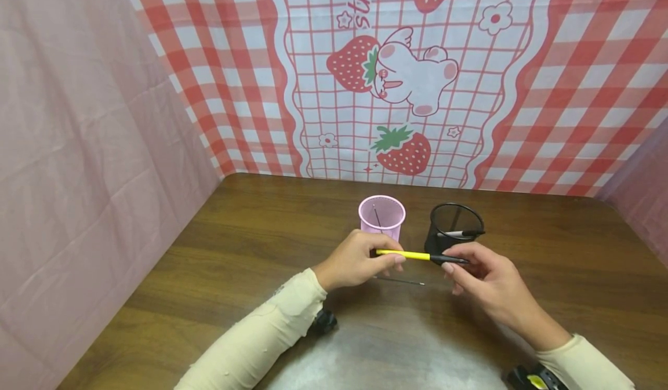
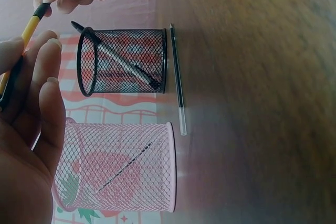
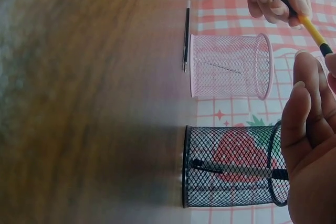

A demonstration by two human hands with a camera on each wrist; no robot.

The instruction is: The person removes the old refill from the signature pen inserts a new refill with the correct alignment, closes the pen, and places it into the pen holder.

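A yellow pen (image 1: 412, 255) with a black front section lies level between both hands, above the table. My left hand (image 1: 360, 258) pinches its yellow barrel end between thumb and fingers. With thumb and fingertips, my right hand (image 1: 493, 280) grips the black section. Below them on the table lies a thin pen refill (image 1: 400, 281), dark with a clear end in the left wrist view. Just beyond my left hand stands a pink mesh cup (image 2: 121, 166) holding another thin refill. Behind my right hand is a black mesh cup (image 3: 231, 192), with a grey-and-black pen leaning inside.
The brown wooden table (image 1: 235, 251) runs back to a red-and-white strawberry-print cloth (image 1: 250, 88). A pink cloth (image 1: 94, 146) hangs along the left side, and another pink drape (image 1: 644, 170) borders the right. Both cups stand side by side near the table's back.
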